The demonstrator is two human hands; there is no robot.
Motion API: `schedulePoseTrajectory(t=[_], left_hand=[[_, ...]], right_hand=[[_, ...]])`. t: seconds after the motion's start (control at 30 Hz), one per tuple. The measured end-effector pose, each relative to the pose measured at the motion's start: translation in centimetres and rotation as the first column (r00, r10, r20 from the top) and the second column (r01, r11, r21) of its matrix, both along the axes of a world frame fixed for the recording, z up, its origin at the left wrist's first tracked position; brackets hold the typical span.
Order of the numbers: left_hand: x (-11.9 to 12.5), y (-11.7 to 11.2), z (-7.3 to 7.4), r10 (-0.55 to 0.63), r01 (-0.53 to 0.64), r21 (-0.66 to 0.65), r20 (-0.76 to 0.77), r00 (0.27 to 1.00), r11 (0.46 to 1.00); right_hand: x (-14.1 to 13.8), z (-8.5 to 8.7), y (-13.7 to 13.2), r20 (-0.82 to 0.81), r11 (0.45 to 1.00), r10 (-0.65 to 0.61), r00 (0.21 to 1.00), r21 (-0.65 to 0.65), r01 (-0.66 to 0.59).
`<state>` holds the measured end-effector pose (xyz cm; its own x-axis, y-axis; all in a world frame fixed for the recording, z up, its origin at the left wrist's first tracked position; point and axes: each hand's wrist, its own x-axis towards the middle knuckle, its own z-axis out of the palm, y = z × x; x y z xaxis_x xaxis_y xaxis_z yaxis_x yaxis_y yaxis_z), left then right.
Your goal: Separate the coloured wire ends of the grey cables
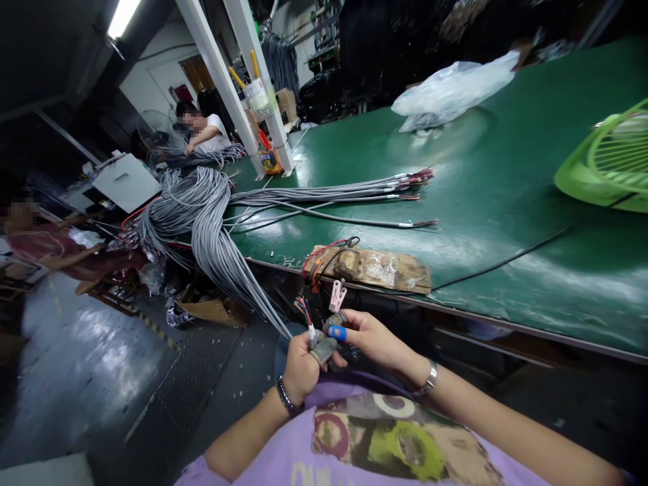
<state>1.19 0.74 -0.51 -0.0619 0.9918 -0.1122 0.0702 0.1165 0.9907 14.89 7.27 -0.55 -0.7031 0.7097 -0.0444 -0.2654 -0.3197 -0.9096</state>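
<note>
My left hand [302,364] is closed around a grey cable [311,334] near its end, with a white wrap and fine coloured wires [302,308] fanning out above the fist. Grey tape or cloth covers its thumb. Just beside it, my right hand [362,334] pinches thumb and fingers together; a blue band and grey wrapping cover its fingertips. What lies between those fingertips is too small to make out. A pink clothespin [337,295] stands right above the right fingers, at the front of a wooden board [389,270] on the bench.
A thick bundle of grey cables [207,202] droops over the green bench [506,256] edge. Other cables [324,194] lie across it with stripped ends. Farther off are a plastic bag [450,94], a green fan [597,162], a black cord [506,260], and white posts [273,128]. Two people work at left.
</note>
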Motion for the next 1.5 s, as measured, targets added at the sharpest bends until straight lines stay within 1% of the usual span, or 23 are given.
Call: schedulePoseTrajectory(t=[0.1, 0.2, 0.4, 0.47, 0.53, 0.63, 0.7, 0.77, 0.9, 0.97, 1.03, 1.1, 1.13, 1.17, 1.2, 1.27, 1.33, 1.37, 1.43, 1.5], left_hand=[[0.0, -0.1, -0.3, 0.060, -0.060, 0.025, 0.029, 0.998, 0.998], [0.0, 0.0, -0.8, 0.111, -0.112, 0.025, 0.059, 0.992, 0.993], [0.1, 0.0, -1.4, 0.186, -0.191, 0.032, 0.116, 0.976, 0.981], [0.1, 0.0, -1.3, 0.196, -0.200, 0.035, 0.099, 0.976, 0.979], [0.0, 0.0, -0.8, 0.149, -0.150, 0.033, 0.040, 0.988, 0.988], [-0.1, 0.1, 0.0, 0.009, -0.009, -0.005, -0.065, 0.998, 1.000], [-0.2, 0.2, 0.2, -0.038, 0.036, -0.024, -0.089, 0.995, 0.999], [-0.2, 0.3, 0.0, -0.007, 0.006, -0.014, -0.068, 0.998, 1.000], [0.1, 0.4, -1.0, 0.146, -0.147, 0.026, 0.035, 0.989, 0.989], [0.3, 0.3, -1.3, 0.182, -0.185, 0.033, 0.065, 0.981, 0.982], [0.4, 0.3, -1.3, 0.192, -0.195, 0.030, 0.084, 0.978, 0.980], [0.3, 0.1, -1.3, 0.205, -0.208, 0.019, 0.106, 0.973, 0.978], [0.3, 0.0, -1.2, 0.212, -0.215, 0.013, 0.118, 0.970, 0.976], [0.2, 0.0, -1.2, 0.221, -0.224, 0.010, 0.128, 0.967, 0.975], [0.2, -0.1, -1.2, 0.229, -0.233, 0.011, 0.135, 0.964, 0.973], [0.1, -0.1, -1.1, 0.230, -0.235, 0.017, 0.145, 0.962, 0.972], [0.1, -0.2, -1.2, 0.209, -0.215, 0.030, 0.145, 0.967, 0.976], [0.0, -0.2, -1.2, 0.192, -0.198, 0.036, 0.137, 0.972, 0.980], [0.0, -0.3, -1.2, 0.161, -0.166, 0.045, 0.104, 0.981, 0.985], [-0.1, -0.4, -1.1, 0.143, -0.147, 0.050, 0.065, 0.988, 0.988]], right_hand=[[-0.1, -0.4, -0.1, -0.056, 0.999, 0.018, 0.998, -0.027, -0.020], [-0.2, -0.5, -0.2, -0.085, 0.999, 0.009, 0.996, -0.047, -0.013], [-0.1, -0.1, -0.5, -0.017, 0.994, -0.101, 0.995, -0.049, 0.100], [-0.2, 0.0, -0.6, -0.005, 0.988, -0.136, 0.991, -0.076, 0.135], [-0.4, -0.2, -0.9, -0.011, 0.977, -0.161, 0.987, -0.147, 0.157], [-0.8, -0.9, -1.2, -0.048, 0.938, -0.198, 0.979, -0.300, 0.175], [-1.0, -1.3, -1.5, -0.064, 0.911, -0.227, 0.972, -0.368, 0.189], [-1.2, -1.3, -1.7, -0.064, 0.895, -0.251, 0.966, -0.395, 0.206], [-1.4, -0.9, -1.8, -0.061, 0.882, -0.290, 0.955, -0.404, 0.242], [-1.4, -0.9, -1.6, -0.041, 0.865, -0.324, 0.945, -0.418, 0.278], [-1.2, -1.1, -1.1, -0.013, 0.828, -0.375, 0.927, -0.455, 0.328], [-0.9, -1.3, -0.6, 0.002, 0.777, -0.426, 0.905, -0.511, 0.367], [-0.6, -1.4, -0.3, 0.001, 0.758, -0.436, 0.900, -0.538, 0.368], [-0.4, -1.5, -0.2, -0.010, 0.755, -0.426, 0.905, -0.554, 0.350], [-0.2, -1.5, -0.2, -0.029, 0.773, -0.389, 0.921, -0.554, 0.310], [-0.1, -1.1, -0.4, -0.060, 0.843, -0.276, 0.959, -0.495, 0.212], [-0.2, -0.6, -0.8, -0.048, 0.913, -0.179, 0.983, -0.381, 0.147], [-0.3, -0.3, -1.0, -0.030, 0.938, -0.154, 0.988, -0.319, 0.136], [-0.5, 0.2, -1.3, -0.001, 0.967, -0.146, 0.989, -0.209, 0.143], [-0.6, 0.5, -1.3, 0.011, 0.979, -0.151, 0.989, -0.137, 0.151]])
